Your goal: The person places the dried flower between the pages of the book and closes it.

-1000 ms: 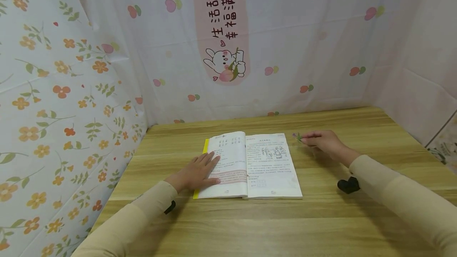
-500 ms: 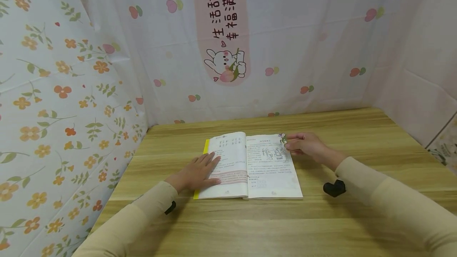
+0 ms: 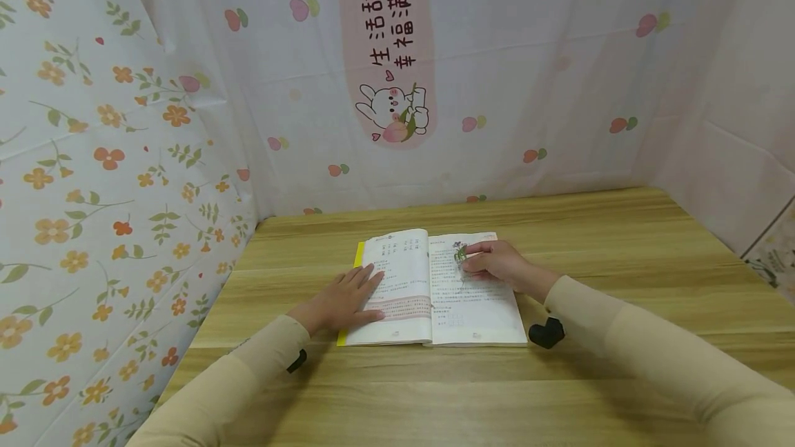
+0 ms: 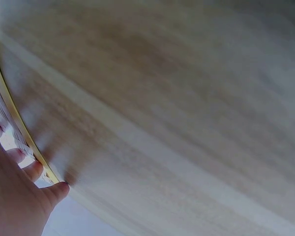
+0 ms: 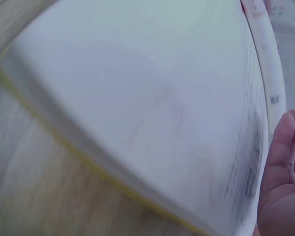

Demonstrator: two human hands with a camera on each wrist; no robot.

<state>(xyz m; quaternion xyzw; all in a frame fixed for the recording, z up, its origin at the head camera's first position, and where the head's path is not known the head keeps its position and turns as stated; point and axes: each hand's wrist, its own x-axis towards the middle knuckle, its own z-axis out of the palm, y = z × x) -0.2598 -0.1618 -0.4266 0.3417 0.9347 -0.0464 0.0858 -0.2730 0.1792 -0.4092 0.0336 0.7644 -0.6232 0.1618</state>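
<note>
An open book [image 3: 479,326] with printed pages and a yellow cover edge lies on the wooden table. My left hand [image 3: 348,301] rests on its left page, fingers spread; in the left wrist view the thumb and fingers are at the yellow edge. Over the upper part of the right page, my right hand [image 3: 504,266] pinches a small flower sprig [image 3: 459,254] between thumb and fingers. Green leaves and a dark flower head show beyond the fingertips. In the right wrist view the fingertips meet at the frame's right edge, and the sprig is hidden there.
The wooden table [image 3: 397,399] extends around the book on all sides. Patterned white cloth [image 3: 528,88] hangs behind it, and a floral cloth [image 3: 124,226] hangs at the left. A black strap end [image 3: 546,333] sticks out below the right sleeve.
My right hand has moved left with the flower sprig, from the table beside the book to over the right page. The left hand and the book have stayed in place.
</note>
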